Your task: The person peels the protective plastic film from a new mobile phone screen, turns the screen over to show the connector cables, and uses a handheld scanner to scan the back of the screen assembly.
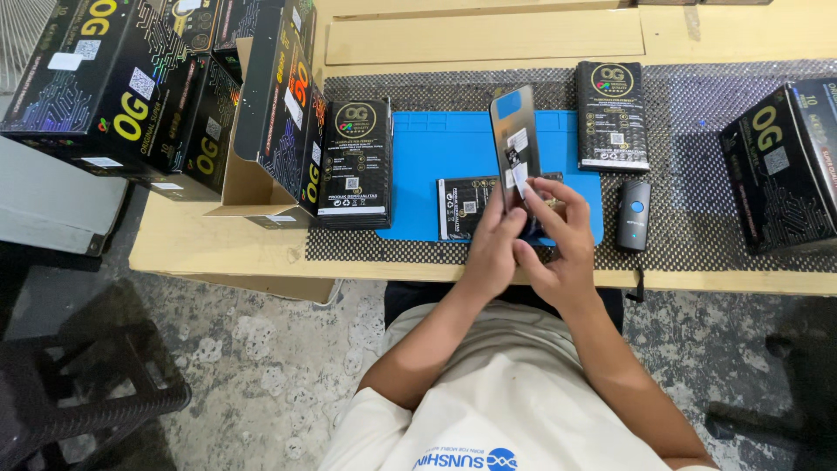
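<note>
At the far left, a stack of large black cartons (113, 78) is seen overhanging the left edge of the wooden bench (488, 35), with an open cardboard carton (261, 131) leaning beside it, its flap reaching toward the near edge. Just right of that, a pile of flat black packets (353, 161) is laid on the dark mesh mat (697, 113), touching the left border of the blue work mat (436, 144). A smaller black packet (462, 208) is set flat on the blue mat near its front edge, partly covered by the hands. The left hand (493, 249) is closed around the lower end of a dark glossy phone-screen panel (514, 144), which is held upright above the middle of the blue mat, well clear of everything else. The right hand (558, 240) is pressed against the same lower end, its fingertips pinched on what appears to be a small white sticker on the panel, though this cannot be told for sure. Further right, another flat black packet (612, 115) is placed at the blue mat's upper right corner, and a small black handheld scanner (634, 215) is stood just beyond the mat's right edge. Open mesh is left between the scanner and a black carton (785, 166) at the right border.
</note>
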